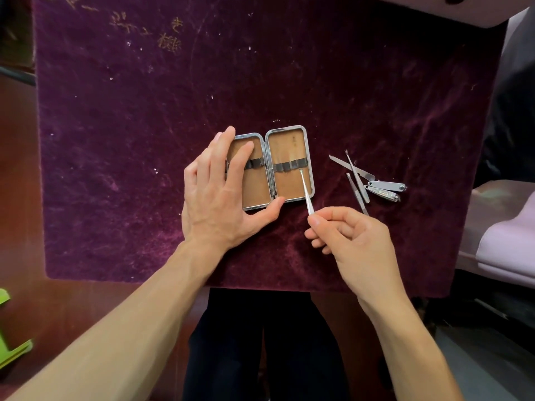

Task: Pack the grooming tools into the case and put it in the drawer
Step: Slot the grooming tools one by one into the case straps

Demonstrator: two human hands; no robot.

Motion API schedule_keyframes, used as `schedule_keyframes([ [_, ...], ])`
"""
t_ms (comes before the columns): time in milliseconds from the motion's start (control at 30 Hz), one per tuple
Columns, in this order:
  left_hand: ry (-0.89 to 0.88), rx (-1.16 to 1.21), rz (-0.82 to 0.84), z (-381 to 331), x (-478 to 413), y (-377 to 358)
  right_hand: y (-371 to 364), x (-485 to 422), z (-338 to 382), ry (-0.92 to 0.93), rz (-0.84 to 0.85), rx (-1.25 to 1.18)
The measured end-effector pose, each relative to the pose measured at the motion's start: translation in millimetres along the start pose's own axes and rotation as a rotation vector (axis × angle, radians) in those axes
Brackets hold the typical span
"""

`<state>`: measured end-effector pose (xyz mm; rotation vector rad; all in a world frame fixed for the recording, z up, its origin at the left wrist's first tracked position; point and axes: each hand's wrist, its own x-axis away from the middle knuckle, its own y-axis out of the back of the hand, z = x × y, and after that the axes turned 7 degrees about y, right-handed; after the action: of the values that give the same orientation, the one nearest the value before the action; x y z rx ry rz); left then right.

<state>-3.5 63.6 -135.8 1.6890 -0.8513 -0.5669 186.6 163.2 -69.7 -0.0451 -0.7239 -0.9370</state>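
A small metal-framed case [289,146] lies open on the purple velvet cloth, tan lining up, with dark elastic loops across both halves. My left hand [220,195] rests flat on its left half, fingers straight, thumb against the near edge. My right hand [353,241] pinches a thin silver tool [305,192] by its near end; the tool's tip lies over the right half, just below the elastic band. Several more metal tools [367,180], among them nail clippers [386,189] and slim files, lie in a loose heap to the right of the case.
The velvet cloth [144,140] covers a reddish wooden table. A green object [11,337] sits at the lower left. Pale pink cushions [509,238] stand to the right, and my dark trousers show below the table edge.
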Motion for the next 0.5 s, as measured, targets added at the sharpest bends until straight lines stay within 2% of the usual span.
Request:
schedule_keyframes([
  [500,0.002,-0.021,-0.009,-0.6,0.2,-3.4,-9.5,-9.1,-2.9,-0.137,-0.165,-0.176],
])
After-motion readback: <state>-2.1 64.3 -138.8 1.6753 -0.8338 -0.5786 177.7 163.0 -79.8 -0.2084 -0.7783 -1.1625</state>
